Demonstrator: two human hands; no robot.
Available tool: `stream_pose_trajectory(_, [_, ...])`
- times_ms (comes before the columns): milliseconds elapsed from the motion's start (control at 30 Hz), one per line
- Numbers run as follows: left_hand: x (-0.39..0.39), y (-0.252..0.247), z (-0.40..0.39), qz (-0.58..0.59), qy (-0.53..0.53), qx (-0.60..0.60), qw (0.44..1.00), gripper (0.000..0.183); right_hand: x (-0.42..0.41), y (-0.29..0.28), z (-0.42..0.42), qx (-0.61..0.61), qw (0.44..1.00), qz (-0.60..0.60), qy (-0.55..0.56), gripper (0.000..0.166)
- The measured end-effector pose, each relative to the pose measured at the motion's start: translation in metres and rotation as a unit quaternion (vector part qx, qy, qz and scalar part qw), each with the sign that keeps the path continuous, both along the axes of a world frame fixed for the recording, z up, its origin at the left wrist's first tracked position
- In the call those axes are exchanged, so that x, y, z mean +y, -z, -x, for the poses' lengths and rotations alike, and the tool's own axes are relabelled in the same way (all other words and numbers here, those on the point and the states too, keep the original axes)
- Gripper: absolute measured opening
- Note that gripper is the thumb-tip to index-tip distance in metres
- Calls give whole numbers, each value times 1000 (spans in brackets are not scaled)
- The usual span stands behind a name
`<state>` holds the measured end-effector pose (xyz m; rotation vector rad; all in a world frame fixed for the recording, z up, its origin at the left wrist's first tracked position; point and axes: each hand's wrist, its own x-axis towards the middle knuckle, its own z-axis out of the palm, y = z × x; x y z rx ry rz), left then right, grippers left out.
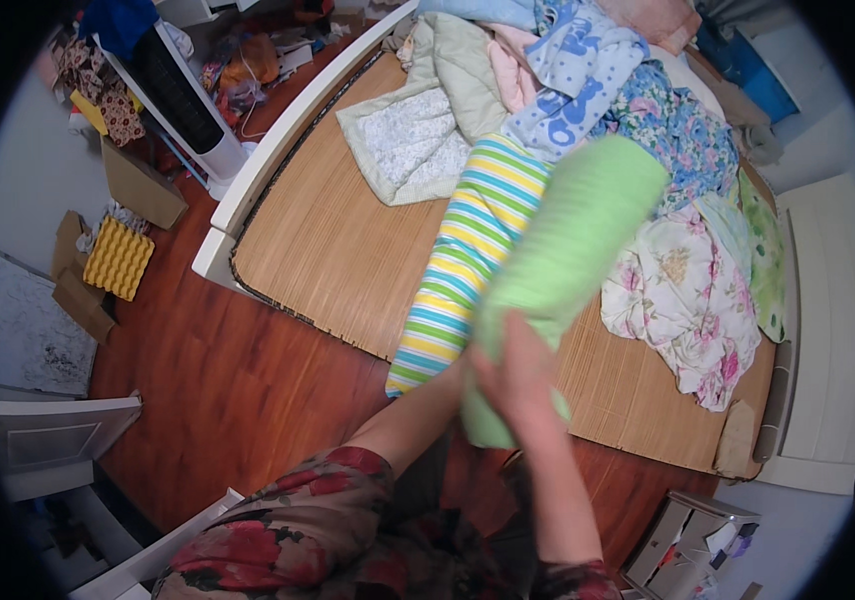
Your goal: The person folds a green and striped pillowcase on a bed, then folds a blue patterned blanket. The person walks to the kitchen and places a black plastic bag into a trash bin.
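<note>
A long light-green bolster (585,217), blurred by motion, stands tilted over the near edge of the bed. My right hand (521,367) grips its lower part from the near side. The left forearm (412,420) reaches in behind the bolster, which hides my left hand, so its fingers cannot be made out. Beside it on the bed's mat lies a long cushion with green, yellow, blue and white stripes (465,262), partly covered by the green bolster.
The bamboo-slat mat (322,217) covers the bed. A pale green quilt (420,142), a blue patterned towel (570,90) and floral bedding (686,300) lie heaped on it. Left of the bed stand a tower fan (180,97), cardboard (139,184) and a yellow egg tray (118,257).
</note>
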<state>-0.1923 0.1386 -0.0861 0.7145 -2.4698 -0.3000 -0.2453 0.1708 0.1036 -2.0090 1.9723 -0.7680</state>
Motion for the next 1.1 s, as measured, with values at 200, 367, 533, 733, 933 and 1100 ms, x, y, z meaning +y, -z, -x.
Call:
stream_pose_trajectory(200, [21, -34, -60, -255, 18, 87, 963, 36, -78, 47, -82, 59, 986, -116, -99, 24])
stream_pose_trajectory(367, [54, -60, -134, -343, 37, 99, 933, 33, -97, 63, -102, 86, 979, -176, -56, 18])
stream_pose_trajectory(533, [96, -49, -210, -738, -181, 316, 568, 32, -78, 47, -79, -88, 968, -198, -128, 46])
stream_pose_trajectory(733, [26, -104, -225, -529, -274, 343, 727, 57, 17, -1, -32, -173, 956, -151, -182, 64])
stream_pose_trajectory(933, [-20, -129, -136, -424, -236, 215, 848, 88, 46, 5, -27, -41, 980, -142, -136, 70])
stream_pose_trajectory(1100, [-35, -124, -108, -305, -298, 112, 898, 104, -11, -76, 35, -64, 970, 230, -43, 72])
